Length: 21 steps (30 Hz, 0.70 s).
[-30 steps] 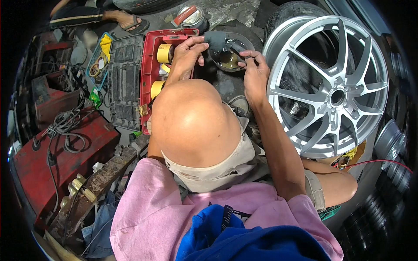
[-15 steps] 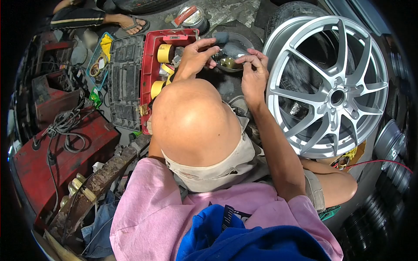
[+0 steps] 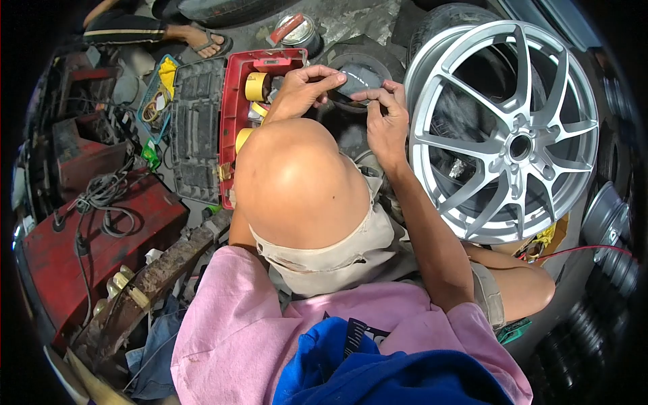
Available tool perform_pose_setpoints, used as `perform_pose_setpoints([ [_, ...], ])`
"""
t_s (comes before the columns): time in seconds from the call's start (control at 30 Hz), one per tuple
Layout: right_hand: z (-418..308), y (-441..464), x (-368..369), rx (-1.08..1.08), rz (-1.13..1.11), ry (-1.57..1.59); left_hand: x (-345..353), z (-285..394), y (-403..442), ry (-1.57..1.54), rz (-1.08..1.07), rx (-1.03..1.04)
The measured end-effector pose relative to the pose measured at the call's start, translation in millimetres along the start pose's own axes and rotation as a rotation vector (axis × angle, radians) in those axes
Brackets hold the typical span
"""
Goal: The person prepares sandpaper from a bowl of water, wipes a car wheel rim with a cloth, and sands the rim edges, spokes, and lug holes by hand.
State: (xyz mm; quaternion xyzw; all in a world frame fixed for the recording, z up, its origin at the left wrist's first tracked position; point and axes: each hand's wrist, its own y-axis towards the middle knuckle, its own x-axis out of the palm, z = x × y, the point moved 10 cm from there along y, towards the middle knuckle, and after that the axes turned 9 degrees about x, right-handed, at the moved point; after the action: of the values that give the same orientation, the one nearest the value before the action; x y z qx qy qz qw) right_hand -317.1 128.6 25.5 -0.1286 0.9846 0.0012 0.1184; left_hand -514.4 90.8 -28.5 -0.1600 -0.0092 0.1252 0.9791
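Between my hands is a small dark sheet (image 3: 356, 84) with a row of white print; its exact kind is hard to make out. My left hand (image 3: 305, 89) pinches its left side between thumb and fingers. At the opposite side, the fingers of my right hand (image 3: 387, 121) are bent and closed on the sheet's edge. Just beyond and below it is a dark round basin (image 3: 383, 62), partly covered by the sheet and my hands. To the right of my right hand a silver alloy wheel rim (image 3: 498, 140) leans on a tire (image 3: 451, 19).
A red toolbox (image 3: 227, 111) with yellow tape rolls (image 3: 255, 86) stands left of my hands, its black lid (image 3: 196, 128) folded out. Behind is a paint can (image 3: 300, 34). Another person's sandalled foot (image 3: 202, 40) shows at upper left. A red machine with cables (image 3: 111, 233) lies left.
The sheet has turned, so its white print now shows where it looked glossy before. My right hand has shifted slightly left; the view has moved a little.
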Motion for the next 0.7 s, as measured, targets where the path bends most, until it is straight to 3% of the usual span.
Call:
perform_pose_setpoints([
  [0.1,-16,-3,1,-0.042,-0.006,-0.06,-3,6,2,-0.063,0.005,0.015],
  [0.17,-19,-3,1,0.056,-0.05,0.233,-7,14,3,-0.078,0.017,0.044],
  [0.27,-42,2,-7,-0.056,0.034,0.234,-6,29,6,-0.059,-0.032,0.1],
  [0.47,-41,8,-18,0.142,0.102,0.418,0,43,7,-0.179,-0.118,0.126],
  [0.53,-38,11,-14,0.2,0.04,0.196,-2,44,11,-0.185,-0.157,0.097],
  [0.57,-52,12,-20,0.042,0.092,0.042,2,53,9,-0.13,-0.185,0.119],
  [0.7,-63,3,-28,0.058,0.066,-0.05,16,68,12,0.112,-0.354,0.111],
])
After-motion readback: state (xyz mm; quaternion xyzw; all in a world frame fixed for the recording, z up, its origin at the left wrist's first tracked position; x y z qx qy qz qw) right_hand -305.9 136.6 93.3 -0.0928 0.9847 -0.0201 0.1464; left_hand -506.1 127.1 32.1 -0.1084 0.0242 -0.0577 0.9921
